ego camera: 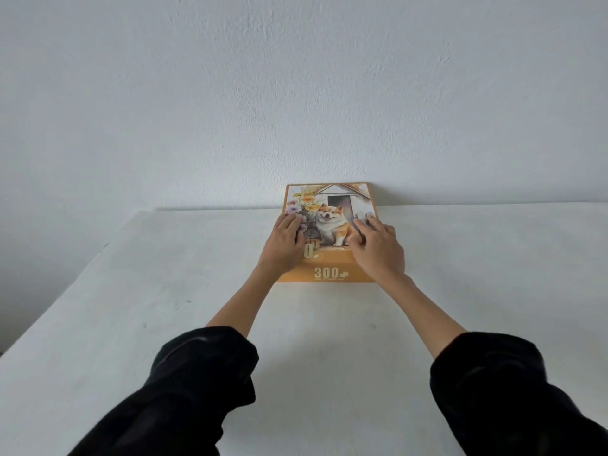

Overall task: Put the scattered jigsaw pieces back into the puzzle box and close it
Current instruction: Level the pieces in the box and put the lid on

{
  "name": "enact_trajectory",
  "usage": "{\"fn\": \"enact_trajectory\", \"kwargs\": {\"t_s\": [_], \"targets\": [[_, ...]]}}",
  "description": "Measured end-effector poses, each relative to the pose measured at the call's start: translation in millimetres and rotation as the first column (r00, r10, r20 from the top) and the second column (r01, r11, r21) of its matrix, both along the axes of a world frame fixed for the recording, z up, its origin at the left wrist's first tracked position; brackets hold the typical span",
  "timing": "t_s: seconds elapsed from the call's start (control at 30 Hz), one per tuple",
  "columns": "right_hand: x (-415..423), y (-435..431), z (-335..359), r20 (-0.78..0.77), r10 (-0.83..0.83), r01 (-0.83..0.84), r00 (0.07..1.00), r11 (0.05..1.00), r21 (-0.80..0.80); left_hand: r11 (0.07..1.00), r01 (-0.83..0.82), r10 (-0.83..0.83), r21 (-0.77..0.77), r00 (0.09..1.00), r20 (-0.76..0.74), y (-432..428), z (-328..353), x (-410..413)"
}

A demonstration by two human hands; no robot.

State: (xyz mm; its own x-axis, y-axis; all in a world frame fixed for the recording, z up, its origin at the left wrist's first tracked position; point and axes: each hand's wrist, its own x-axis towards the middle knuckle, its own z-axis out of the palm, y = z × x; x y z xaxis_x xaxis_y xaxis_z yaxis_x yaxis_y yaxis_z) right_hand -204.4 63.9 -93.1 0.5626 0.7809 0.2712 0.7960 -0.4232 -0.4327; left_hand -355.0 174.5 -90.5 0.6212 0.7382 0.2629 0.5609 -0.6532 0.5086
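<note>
The puzzle box (330,225) lies closed at the far middle of the white table (131,307), its far end by the wall (296,93). The left hand (285,243) and right hand (378,250) rest palm-down on the lid's left and right sides. Their fingers are straight and close together, gripping nothing, and both arms are stretched out from black sleeves (204,373). The box's long axis runs near to far. It is orange and pictures a dog, flowers and a kennel, with "300" on its near side.
</note>
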Motion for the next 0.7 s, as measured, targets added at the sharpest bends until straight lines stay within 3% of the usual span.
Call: {"fn": "enact_trajectory", "kwargs": {"t_s": [0.33,0.57,0.7], "targets": [[-0.2,0.6,-0.7,0.006,-0.017,0.017,1.0,1.0,0.021,0.999,0.03,-0.03,0.041,1.0,0.001,3.5,-3.5,-0.6],[0.7,-2.3,-0.6,-0.008,0.009,-0.009,1.0,1.0,0.001,0.997,-0.003,0.013,0.073,0.99,-0.144,5.8,-4.5,-1.6],[-5.6,-21.6,1.7,0.007,0.019,-0.02,1.0,0.992,0.122,0.99,-0.062,0.07,0.129,0.996,-0.059,-15.3,7.5,-8.9]]}}
